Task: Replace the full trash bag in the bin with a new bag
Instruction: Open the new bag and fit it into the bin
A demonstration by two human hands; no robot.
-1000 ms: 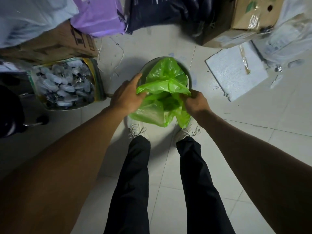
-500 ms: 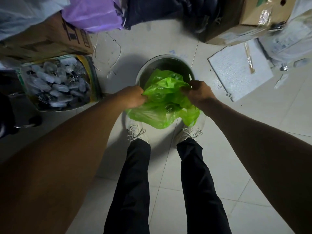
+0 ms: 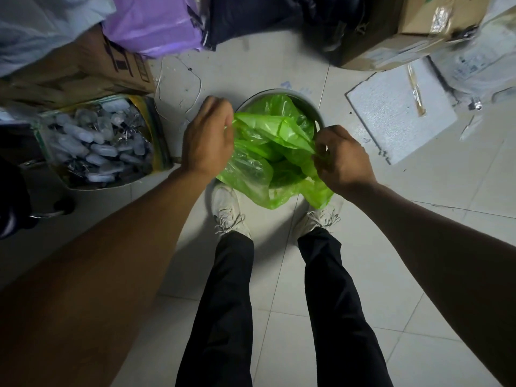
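Hands grip a crinkled, translucent green bag (image 3: 268, 152) over a round metal bin (image 3: 315, 111) on pale floor tiles (image 3: 418, 275): left hand (image 3: 208, 138) clutching its left edge, right hand (image 3: 342, 160) pinching the right edge. Bare tiles lie behind the white shoes (image 3: 229, 210).

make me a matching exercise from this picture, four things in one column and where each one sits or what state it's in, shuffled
Things:
1. green bag
2. left hand
3. foam sheet
4. purple bag

Places or states:
A. lying flat on the floor tiles, right of the bin
B. gripping the bag's edge on the bin's left side
C. at the top of the view, beside a cardboard box
D. draped over the bin's near rim, crumpled inside

Pairs: 1-D, 2-B, 3-A, 4-C
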